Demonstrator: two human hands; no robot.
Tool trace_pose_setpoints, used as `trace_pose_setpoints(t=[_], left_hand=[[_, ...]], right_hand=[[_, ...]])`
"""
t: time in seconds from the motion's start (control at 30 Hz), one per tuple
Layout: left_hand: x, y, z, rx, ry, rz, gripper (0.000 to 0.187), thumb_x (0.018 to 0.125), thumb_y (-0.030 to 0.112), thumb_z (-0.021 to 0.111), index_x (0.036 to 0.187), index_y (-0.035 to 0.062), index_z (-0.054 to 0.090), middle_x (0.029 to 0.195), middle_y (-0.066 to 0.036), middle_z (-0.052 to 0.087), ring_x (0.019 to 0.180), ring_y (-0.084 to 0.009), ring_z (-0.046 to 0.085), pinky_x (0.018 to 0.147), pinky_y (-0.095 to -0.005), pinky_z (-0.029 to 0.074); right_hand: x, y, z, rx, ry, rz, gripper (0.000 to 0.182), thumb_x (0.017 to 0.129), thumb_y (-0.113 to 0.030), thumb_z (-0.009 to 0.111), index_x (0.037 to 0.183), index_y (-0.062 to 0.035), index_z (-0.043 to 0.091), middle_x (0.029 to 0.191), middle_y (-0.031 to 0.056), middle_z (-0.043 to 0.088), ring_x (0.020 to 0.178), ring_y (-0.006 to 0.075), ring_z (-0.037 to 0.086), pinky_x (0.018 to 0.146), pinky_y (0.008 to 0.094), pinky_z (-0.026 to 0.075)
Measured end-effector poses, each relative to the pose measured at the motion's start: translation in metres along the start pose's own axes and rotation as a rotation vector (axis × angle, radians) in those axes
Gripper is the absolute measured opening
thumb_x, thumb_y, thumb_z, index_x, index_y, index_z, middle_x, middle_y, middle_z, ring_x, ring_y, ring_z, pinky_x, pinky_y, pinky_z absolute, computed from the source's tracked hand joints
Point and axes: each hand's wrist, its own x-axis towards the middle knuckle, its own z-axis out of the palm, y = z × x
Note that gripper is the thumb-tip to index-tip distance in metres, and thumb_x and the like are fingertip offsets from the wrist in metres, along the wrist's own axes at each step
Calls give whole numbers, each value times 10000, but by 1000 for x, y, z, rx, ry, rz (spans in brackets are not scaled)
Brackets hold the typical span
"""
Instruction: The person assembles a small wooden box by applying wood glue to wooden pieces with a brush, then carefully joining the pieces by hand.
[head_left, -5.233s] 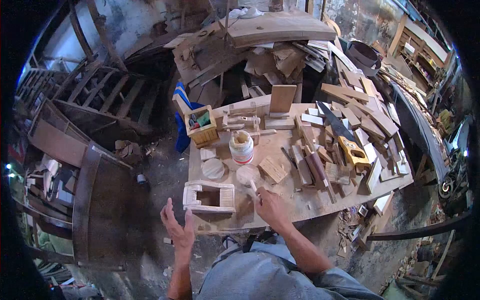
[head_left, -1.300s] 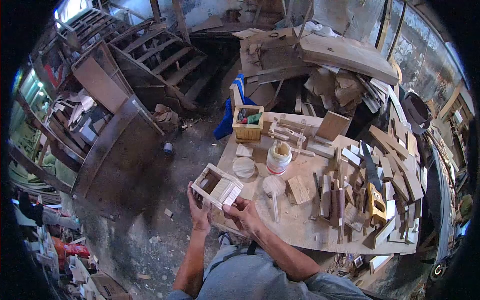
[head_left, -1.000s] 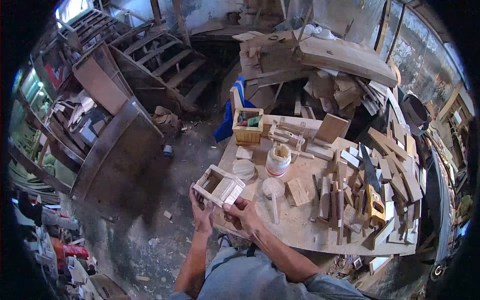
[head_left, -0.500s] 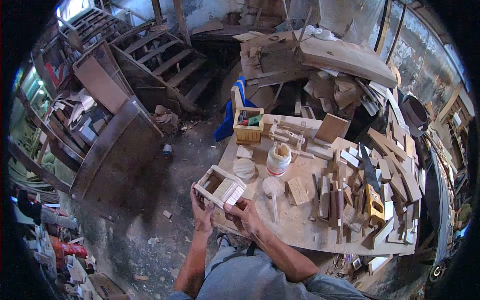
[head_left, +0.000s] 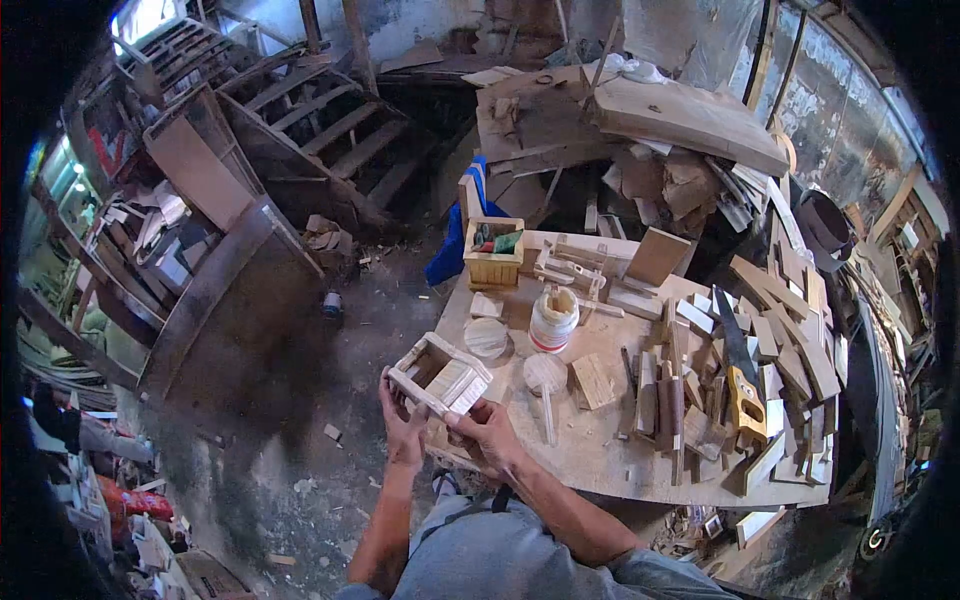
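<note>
A small open-topped wooden box [head_left: 458, 388] is held up between my two hands, over the near left edge of the workbench. My left hand [head_left: 403, 425] grips its left side and underside. At its lower right corner, my right hand [head_left: 487, 432] has its fingers wrapped against the wood. The box is tilted, with its opening and a slatted side showing. Beyond it on the bench lie a round wooden disc [head_left: 486, 338], a second disc [head_left: 545, 373] with a thin stick, and a white jar [head_left: 554, 320] with a brownish rim.
A handsaw with a yellow handle [head_left: 747, 403] lies on piled wood offcuts [head_left: 800, 340] at the right of the bench [head_left: 590, 460]. A slatted wooden holder [head_left: 494, 265] with tools stands at the back. Wooden stairs [head_left: 345, 130] rise at the upper left.
The view has shifted very slightly. My right hand's fingers have moved a little at the box's lower corner; both hands still hold the box.
</note>
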Motion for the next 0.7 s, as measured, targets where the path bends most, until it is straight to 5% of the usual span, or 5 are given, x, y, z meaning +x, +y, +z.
trace_pose_setpoints(t=[0.57,0.7], left_hand=[[-7,2,1,-83,-37,-25,1150,777,273,919,1634,95,172,1572,-143,359,1440,-285,397,1189,-410,362],[-4,1,-8,142,-41,99,1195,747,303,933,1631,98,156,1581,-146,342,1451,-305,374,1192,-443,358]], right_hand=[[-8,-2,1,35,-50,-17,297,895,-71,798,1147,12,664,965,29,686,796,122,607,685,295,489],[-5,3,-14,7,-86,74,341,902,-95,799,1192,14,654,993,42,687,829,126,624,715,292,512]])
